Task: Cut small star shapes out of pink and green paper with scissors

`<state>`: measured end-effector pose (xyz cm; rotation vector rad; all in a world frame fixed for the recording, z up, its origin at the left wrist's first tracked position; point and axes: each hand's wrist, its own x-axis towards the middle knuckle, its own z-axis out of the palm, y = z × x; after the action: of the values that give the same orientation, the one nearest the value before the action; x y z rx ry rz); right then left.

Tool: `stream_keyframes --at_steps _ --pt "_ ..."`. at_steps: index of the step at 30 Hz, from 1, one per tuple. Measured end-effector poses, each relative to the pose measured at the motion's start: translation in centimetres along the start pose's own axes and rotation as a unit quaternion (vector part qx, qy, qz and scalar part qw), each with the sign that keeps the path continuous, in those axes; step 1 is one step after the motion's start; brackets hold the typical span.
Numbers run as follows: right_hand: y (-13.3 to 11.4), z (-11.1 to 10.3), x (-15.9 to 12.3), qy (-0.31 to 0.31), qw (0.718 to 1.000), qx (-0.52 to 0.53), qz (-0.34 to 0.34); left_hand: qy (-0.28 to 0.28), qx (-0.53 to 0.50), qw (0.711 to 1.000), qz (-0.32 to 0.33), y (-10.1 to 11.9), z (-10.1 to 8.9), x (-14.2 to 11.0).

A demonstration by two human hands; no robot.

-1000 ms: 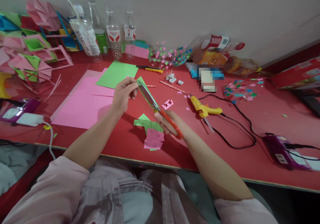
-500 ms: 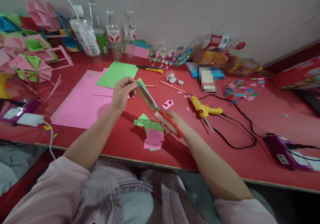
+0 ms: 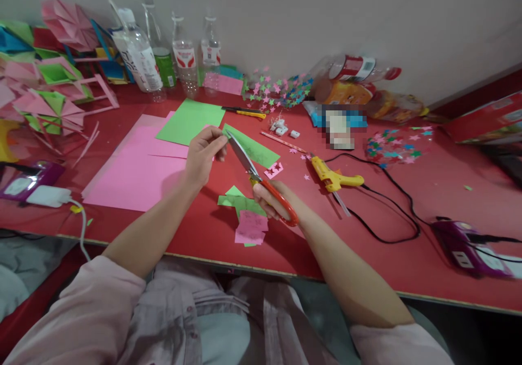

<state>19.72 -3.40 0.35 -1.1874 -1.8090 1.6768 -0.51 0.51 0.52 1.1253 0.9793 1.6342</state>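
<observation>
My right hand (image 3: 274, 197) is closed round the orange-red handles of a pair of scissors (image 3: 285, 204). The blades point up and left, nearly together, with their tips by the fingers of my left hand (image 3: 207, 150). That hand is closed in a pinch at the left end of a green paper strip (image 3: 259, 150), which slants down to the right behind the blades and bears faint marks. Below the hands lies a small pile of green paper pieces (image 3: 240, 202), partly under pink paper pieces (image 3: 250, 226) with faint drawn marks.
A large pink sheet (image 3: 122, 174) and a green sheet (image 3: 190, 120) lie at left. Right of my hands are a pink star-cut scrap (image 3: 273, 170), a striped pencil (image 3: 281, 141) and a yellow glue gun (image 3: 334, 177) with its cord. A cutter (image 3: 248, 113) and several bottles (image 3: 185, 57) are behind.
The green strip, seen edge-on along the blades before, now shows its broad face to the right of them. My left hand has shifted slightly right; the scissor blades look more closed.
</observation>
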Motion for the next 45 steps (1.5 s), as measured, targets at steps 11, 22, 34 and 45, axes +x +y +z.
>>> stream_keyframes --at_steps 11,22,34,45 --pt "-0.2 0.1 -0.1 0.010 1.000 -0.004 0.000 -0.014 -0.022 1.000 -0.010 0.0 0.0 0.1" --pt "-0.2 0.5 0.2 0.023 0.999 -0.003 0.044 -0.016 -0.030 0.999 -0.022 -0.2 0.2 -0.1" --pt "0.2 0.8 0.4 0.032 0.998 0.006 0.053 -0.017 -0.027 0.999 -0.030 -0.3 0.2 0.0" --pt "0.3 1.0 0.6 0.043 0.998 0.002 0.050 -0.026 -0.018 0.999 -0.026 -0.6 0.1 0.0"
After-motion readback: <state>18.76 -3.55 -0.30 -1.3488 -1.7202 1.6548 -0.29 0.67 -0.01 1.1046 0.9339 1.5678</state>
